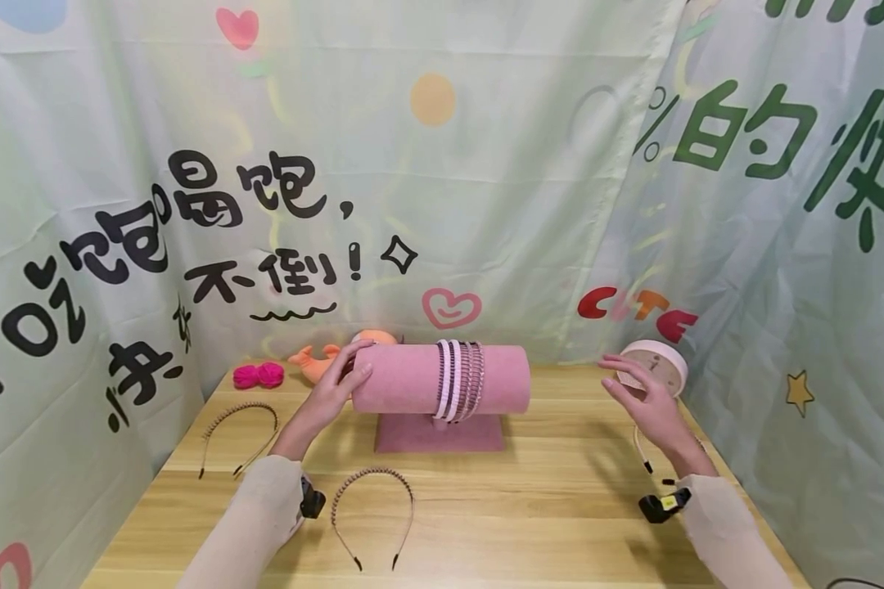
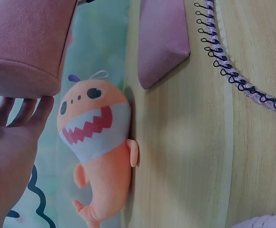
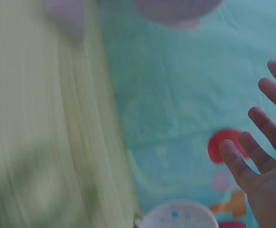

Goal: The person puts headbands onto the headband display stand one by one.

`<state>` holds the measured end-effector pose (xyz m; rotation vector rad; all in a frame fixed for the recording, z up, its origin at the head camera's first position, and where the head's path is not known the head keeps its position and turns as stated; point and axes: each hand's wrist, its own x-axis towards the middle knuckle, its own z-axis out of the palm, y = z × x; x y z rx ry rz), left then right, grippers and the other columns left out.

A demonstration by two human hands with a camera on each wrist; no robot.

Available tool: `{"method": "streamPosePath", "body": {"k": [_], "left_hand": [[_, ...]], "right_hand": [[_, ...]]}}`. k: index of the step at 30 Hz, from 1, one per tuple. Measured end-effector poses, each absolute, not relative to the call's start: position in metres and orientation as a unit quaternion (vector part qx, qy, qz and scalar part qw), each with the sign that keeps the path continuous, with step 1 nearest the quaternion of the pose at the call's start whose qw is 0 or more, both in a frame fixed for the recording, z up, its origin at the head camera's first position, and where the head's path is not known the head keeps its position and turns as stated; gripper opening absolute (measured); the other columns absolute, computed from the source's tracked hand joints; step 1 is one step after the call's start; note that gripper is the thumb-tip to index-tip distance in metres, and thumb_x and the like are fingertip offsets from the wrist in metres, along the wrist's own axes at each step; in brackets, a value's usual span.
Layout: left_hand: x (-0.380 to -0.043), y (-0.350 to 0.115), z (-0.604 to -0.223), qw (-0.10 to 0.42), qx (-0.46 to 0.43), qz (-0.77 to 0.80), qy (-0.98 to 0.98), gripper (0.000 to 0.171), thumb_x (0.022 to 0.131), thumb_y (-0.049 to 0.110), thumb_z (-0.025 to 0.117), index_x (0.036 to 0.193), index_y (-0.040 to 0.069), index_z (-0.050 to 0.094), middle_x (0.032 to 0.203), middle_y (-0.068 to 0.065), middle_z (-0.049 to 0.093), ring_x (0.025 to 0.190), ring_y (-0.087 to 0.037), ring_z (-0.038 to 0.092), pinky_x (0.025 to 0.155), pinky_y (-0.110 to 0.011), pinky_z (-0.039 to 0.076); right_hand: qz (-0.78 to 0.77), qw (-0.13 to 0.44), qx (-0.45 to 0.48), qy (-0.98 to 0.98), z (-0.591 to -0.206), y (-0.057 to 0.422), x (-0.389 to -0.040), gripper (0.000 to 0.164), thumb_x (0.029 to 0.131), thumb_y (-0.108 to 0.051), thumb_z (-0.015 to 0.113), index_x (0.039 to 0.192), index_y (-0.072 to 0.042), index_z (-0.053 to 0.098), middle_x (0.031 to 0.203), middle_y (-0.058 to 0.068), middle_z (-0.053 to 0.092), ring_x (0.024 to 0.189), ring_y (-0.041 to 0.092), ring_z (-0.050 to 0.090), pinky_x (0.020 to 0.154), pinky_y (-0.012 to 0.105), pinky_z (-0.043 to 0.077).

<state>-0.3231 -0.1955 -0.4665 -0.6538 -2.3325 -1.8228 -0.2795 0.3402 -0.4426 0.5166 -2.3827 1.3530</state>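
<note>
A pink padded roll [image 1: 398, 380] lies sideways on a matching pink stand [image 1: 439, 438] in the head view. Several braided headbands [image 1: 453, 380] circle it right of its middle. My left hand [image 1: 331, 393] is at the roll's left end. Its fingertips touch the end face in the left wrist view, fingers mostly straight. Raised in the air off to the right, my right hand [image 1: 651, 413] has spread fingers and holds nothing. It is nearest to a round white clock [image 1: 666, 368], which it partly covers in the head view. A headband [image 1: 639, 450] lies partly hidden beneath that forearm.
Two headbands lie on the wooden table: one [image 1: 372, 473] in front of the stand, another [image 1: 239, 406] farther left. Behind my left hand are an orange shark plush [image 2: 107, 175] and a bright pink bow-shaped item [image 1: 258, 375]. Printed curtains [image 1: 516, 204] border the table's back and sides.
</note>
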Motion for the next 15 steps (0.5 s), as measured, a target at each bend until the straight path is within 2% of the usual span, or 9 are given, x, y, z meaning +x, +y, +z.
{"method": "streamPosePath", "body": {"k": [3,5,9,15], "left_hand": [[-0.323,-0.195,-0.465,0.053,-0.211,-0.601,-0.769,0.051,0.115,0.023,0.056,0.164,0.015,0.042,0.163,-0.019,0.046,0.144,-0.032,0.048,0.107,-0.022,0.048],[-0.323,-0.195,-0.465,0.053,-0.210,-0.601,-0.769,0.051,0.115,0.023,0.056,0.164,0.015,0.043,0.162,-0.020,0.046,0.144,-0.033,0.048,0.107,-0.022,0.048],[-0.324,-0.194,-0.465,0.051,-0.208,-0.605,-0.767,0.053,0.115,0.022,0.056,0.164,0.011,0.041,0.161,-0.021,0.048,0.143,-0.034,0.049,0.105,-0.024,0.050],[-0.324,-0.194,-0.465,0.055,-0.213,-0.601,-0.769,0.054,0.115,0.021,0.056,0.165,0.007,0.039,0.162,-0.020,0.047,0.143,-0.031,0.048,0.106,-0.021,0.048]], "right_hand": [[0.482,0.194,0.178,-0.835,-0.444,0.360,-0.276,0.034,0.110,-0.006,0.063,0.140,0.009,0.064,0.145,-0.016,0.062,0.128,-0.016,0.052,0.095,0.004,0.048],[0.485,0.205,0.173,-0.832,-0.447,0.372,-0.274,0.033,0.109,-0.004,0.064,0.139,0.010,0.064,0.139,-0.026,0.062,0.129,-0.015,0.052,0.094,0.004,0.049],[0.472,0.220,0.150,-0.840,-0.454,0.394,-0.270,0.032,0.109,-0.007,0.065,0.137,0.009,0.066,0.137,-0.031,0.060,0.130,-0.019,0.047,0.093,0.002,0.046],[0.476,0.205,0.096,-0.850,-0.465,0.420,-0.264,0.033,0.110,-0.012,0.065,0.139,0.004,0.067,0.135,-0.037,0.056,0.121,-0.022,0.051,0.087,0.002,0.047]]}}
